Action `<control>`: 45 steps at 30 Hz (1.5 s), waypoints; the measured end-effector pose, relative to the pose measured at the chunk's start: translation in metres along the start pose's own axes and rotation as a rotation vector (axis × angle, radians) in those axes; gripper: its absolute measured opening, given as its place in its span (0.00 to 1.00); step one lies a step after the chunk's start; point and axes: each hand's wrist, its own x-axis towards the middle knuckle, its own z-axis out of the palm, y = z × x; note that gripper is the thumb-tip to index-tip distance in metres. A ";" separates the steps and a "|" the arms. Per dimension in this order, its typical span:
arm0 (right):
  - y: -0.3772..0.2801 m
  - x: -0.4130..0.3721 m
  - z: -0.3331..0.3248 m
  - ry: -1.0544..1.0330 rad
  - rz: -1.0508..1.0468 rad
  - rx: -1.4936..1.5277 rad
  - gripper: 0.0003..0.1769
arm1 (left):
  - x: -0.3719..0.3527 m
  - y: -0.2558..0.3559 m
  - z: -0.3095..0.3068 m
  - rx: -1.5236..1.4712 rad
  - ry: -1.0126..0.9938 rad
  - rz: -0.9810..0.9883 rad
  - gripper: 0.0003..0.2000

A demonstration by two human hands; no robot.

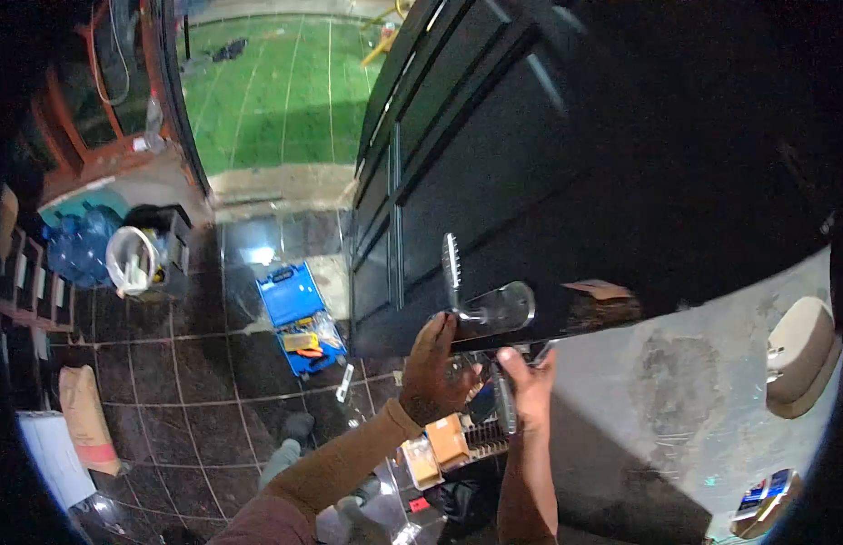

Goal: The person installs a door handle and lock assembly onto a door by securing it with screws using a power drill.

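A black panelled door [476, 163] stands ajar, its edge turned toward me. On its face sits a shiny door handle, with a long ridged lever [451, 263] and a rounded backplate [512, 307]. My left hand [432, 372] closes around the base of this lever, fingertips at its neck. Past the door edge, a second lever handle [505, 404] hangs on the other side. My right hand [529, 386] grips that one near its plate, thumb on top. Parts of both handles are hidden behind my fingers.
An open blue toolbox [292, 295] lies on the dark tiled floor, a white strip-like piece [345, 382] beside it. Boxes [449, 440] stand below my hands. A white bucket [133, 259] and blue water bottles [81, 245] are at left. A grey wall [621, 400] rises at right.
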 end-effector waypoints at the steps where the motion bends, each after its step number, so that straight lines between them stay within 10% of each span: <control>1: -0.005 -0.001 0.005 -0.034 0.003 0.022 0.22 | 0.004 0.011 -0.003 -0.034 0.009 -0.041 0.36; 7: -0.001 0.001 0.014 -0.252 -0.204 0.048 0.19 | -0.006 -0.016 0.001 -0.269 0.047 -0.141 0.38; 11: 0.007 0.003 0.023 -0.267 -0.280 0.193 0.50 | 0.016 0.015 -0.042 -0.955 -0.041 -0.482 0.57; 17: 0.023 0.001 0.023 -0.353 -0.199 0.379 0.25 | 0.044 0.049 -0.050 -0.436 -0.274 -0.461 0.58; 32: 0.038 0.021 -0.013 -0.668 -0.080 0.596 0.37 | 0.031 0.051 -0.005 0.314 0.011 -0.260 0.58; 40: 0.101 0.027 -0.048 0.134 0.143 0.278 0.26 | 0.033 0.050 0.000 0.447 0.020 -0.277 0.59; 45: 0.098 0.003 -0.116 -0.093 0.477 0.293 0.19 | 0.033 0.041 -0.014 0.513 -0.017 -0.257 0.61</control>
